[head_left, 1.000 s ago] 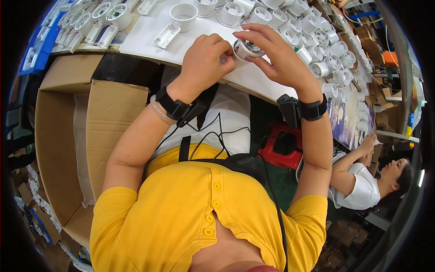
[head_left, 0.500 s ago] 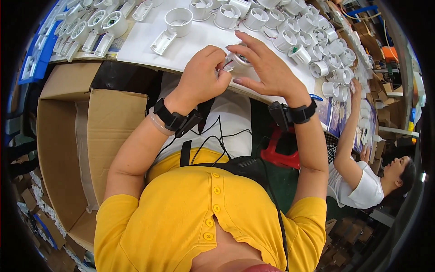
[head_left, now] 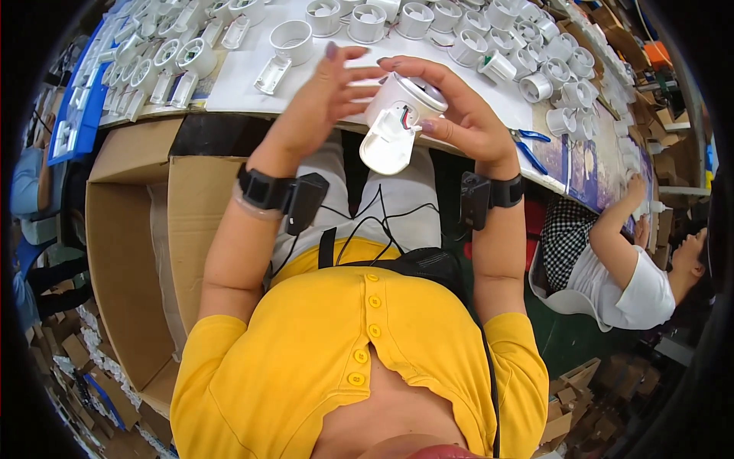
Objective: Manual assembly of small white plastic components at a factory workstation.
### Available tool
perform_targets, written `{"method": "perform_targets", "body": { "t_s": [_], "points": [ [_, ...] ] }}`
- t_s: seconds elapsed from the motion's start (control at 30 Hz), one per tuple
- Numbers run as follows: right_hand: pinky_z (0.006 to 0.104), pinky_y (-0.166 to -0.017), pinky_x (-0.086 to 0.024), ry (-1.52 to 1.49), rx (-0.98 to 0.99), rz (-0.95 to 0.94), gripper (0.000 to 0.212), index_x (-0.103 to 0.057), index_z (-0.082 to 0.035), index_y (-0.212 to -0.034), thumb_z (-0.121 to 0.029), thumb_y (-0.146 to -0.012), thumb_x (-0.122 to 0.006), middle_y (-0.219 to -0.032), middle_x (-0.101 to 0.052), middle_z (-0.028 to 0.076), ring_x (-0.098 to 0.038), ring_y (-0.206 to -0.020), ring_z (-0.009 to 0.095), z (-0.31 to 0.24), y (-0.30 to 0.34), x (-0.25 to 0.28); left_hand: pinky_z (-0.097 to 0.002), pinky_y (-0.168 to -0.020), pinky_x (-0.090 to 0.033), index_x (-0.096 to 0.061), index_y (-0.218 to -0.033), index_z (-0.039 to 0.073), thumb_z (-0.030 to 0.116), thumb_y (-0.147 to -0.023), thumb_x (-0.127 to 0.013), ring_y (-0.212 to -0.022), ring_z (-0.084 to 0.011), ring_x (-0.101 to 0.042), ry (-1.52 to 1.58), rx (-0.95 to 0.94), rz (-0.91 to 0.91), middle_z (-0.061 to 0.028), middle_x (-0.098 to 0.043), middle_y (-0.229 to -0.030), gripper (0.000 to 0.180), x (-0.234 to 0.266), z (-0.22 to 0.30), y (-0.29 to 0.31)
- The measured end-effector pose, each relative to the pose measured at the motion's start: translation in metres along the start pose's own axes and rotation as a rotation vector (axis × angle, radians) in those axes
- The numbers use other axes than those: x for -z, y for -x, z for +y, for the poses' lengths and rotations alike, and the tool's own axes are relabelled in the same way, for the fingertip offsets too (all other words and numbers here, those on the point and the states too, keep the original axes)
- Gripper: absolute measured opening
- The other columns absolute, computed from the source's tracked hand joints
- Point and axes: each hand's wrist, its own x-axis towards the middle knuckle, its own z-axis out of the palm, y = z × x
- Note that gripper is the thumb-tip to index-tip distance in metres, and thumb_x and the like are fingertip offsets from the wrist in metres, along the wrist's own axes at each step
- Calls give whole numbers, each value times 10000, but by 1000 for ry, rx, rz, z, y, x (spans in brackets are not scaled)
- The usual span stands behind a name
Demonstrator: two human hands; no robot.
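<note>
My right hand (head_left: 475,121) grips a white plastic fan housing (head_left: 391,98) by its round body, thumb below and fingers over the top. The housing is tilted above my lap, just off the table's front edge, with its short hollow handle part pointing toward me. Red and dark wires (head_left: 404,118) show in the opening where the handle joins the body. On the other side, my left hand (head_left: 312,103) is open with fingers spread. Its fingertips are close to the housing; whether they touch it I cannot tell.
A similar white housing (head_left: 291,42) stands on the white sheet (head_left: 237,86). Many more crowd the table's back and right. Blue-handled pliers (head_left: 533,138) lie at the front edge. An open cardboard box (head_left: 115,252) is at left. A co-worker (head_left: 631,275) sits at right.
The housing has come up off the table toward me and turned, its handle now facing me. My left hand has let go of the wired part and spread its fingers; my right has closed on the body.
</note>
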Motion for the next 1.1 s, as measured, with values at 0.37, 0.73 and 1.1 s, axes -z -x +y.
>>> {"method": "perform_targets", "body": {
  "t_s": [0.37, 0.73, 1.1],
  "points": [
    [205, -762, -475, 174, -45, 236, 412, -524, -10, -1273, -250, -938, -498, -1228, -575, 78, -551, -1040, 119, 7, -3, -30, -283, -687, -542, -476, -1216, 38, 643, -914, -388, -815, -157, -640, -156, -46, -116, -91, -629, -960, 682, -23, -33, 9],
    [161, -621, -427, -35, -80, 341, 332, -612, -27, -1156, -213, -910, -489, -1117, -609, 15, -542, -830, 37, 13, -8, -40, -303, -632, -563, -524, -1169, 29, 677, -894, -388, -764, -188, -673, -118, 12, -58, -104, -660, -904, 717, -25, -31, 11],
    [156, -618, -419, -144, -161, 337, 335, -618, -22, -1137, -211, -895, -484, -1144, -611, 22, -546, -840, 33, 9, -14, -46, -252, -788, -496, -408, -1308, 53, 433, -979, -492, -924, -104, -587, 73, -26, -38, -43, -572, -1080, 510, -21, -38, 10]
  ]
}}
